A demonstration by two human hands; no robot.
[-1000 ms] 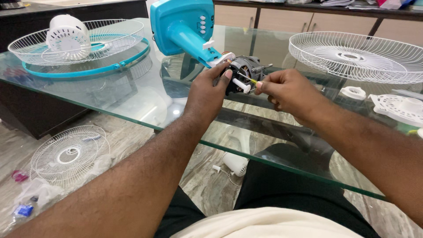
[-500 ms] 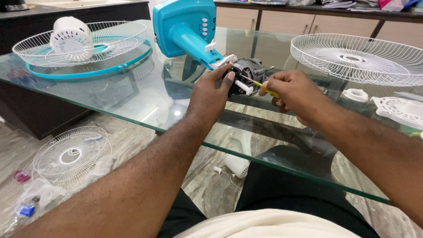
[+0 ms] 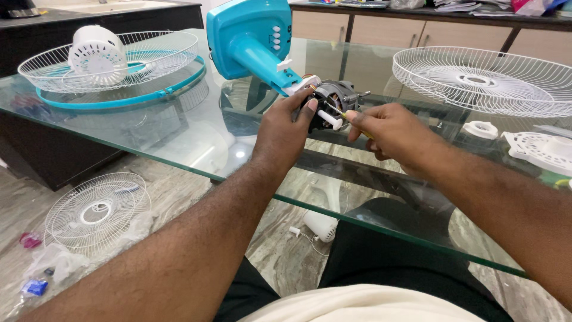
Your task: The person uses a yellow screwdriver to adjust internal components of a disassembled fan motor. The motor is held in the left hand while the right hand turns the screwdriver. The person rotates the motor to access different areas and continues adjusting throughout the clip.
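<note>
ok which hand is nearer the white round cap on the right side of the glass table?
Right. The right hand, holding a screwdriver at the fan motor, sits closer to the white cap; the left hand grips the motor farther left.

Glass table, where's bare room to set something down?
Free: the glass table near its front edge, between the teal-rimmed grille and left hand. Crowded: around the motor, both hands, and the right side with the white grille and small parts.
</note>
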